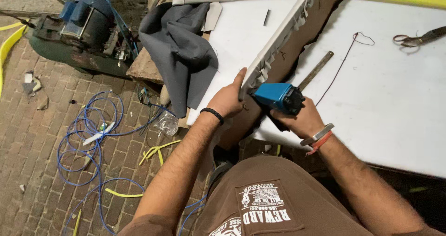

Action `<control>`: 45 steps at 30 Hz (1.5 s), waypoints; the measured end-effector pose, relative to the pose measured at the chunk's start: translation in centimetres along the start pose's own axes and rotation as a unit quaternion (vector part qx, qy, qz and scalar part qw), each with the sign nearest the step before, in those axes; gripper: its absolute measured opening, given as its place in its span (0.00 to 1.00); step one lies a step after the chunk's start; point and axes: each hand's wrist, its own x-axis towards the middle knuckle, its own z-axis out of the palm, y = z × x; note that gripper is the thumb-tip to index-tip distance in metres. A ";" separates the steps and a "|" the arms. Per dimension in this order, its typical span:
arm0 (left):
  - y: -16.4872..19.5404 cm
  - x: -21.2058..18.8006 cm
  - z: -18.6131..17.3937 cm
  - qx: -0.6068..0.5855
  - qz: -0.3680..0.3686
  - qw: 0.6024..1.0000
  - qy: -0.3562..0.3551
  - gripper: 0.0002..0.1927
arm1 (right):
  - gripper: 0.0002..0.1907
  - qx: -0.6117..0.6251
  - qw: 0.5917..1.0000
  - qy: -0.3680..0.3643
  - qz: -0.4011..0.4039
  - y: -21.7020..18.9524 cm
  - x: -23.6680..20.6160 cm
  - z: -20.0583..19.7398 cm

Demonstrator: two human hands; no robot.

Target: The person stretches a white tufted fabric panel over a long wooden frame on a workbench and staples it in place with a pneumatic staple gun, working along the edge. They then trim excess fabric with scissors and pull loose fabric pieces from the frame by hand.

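My left hand (pixel 227 99) pinches the white fabric edge (pixel 278 45) of the upholstered panel taut at its near corner on the counter (pixel 399 96); my right hand (pixel 302 120) grips the blue staple gun (pixel 278 96), nose pressed against that edge. I hold it square, thumb clear.

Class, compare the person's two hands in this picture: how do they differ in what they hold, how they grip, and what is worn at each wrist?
The left hand presses the edge of the white upholstered panel, fingers flat; the right hand wraps around a blue stapler tool. The left wrist wears one black band, the right a silver bangle and an orange thread. Both work at the same panel corner.
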 end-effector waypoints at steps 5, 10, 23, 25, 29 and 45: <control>-0.8 -1.0 0.2 -0.032 0.098 0.994 0.033 0.60 | 0.15 -0.122 0.991 -0.004 -0.054 0.8 -0.9 1.1; -4.3 -6.9 0.7 -0.205 0.311 0.926 0.064 0.46 | 0.20 -0.028 0.996 -0.010 -0.078 0.9 -1.8 1.7; -2.2 -9.0 -0.1 -0.061 0.008 0.998 -0.010 0.57 | 0.16 -0.106 0.993 -0.038 -0.022 -1.8 -4.7 3.8; -2.2 -9.1 0.0 -0.055 -0.011 0.998 -0.025 0.57 | 0.15 -0.037 0.997 -0.045 -0.051 -2.1 -5.3 4.2; -2.5 -9.0 0.3 -0.062 0.030 0.998 0.013 0.58 | 0.15 -0.053 0.996 -0.037 -0.057 -2.3 -5.8 5.0; -3.8 -14.0 0.7 -0.211 0.083 0.974 0.020 0.60 | 0.15 -0.071 0.995 -0.067 -0.028 -4.2 -8.0 6.6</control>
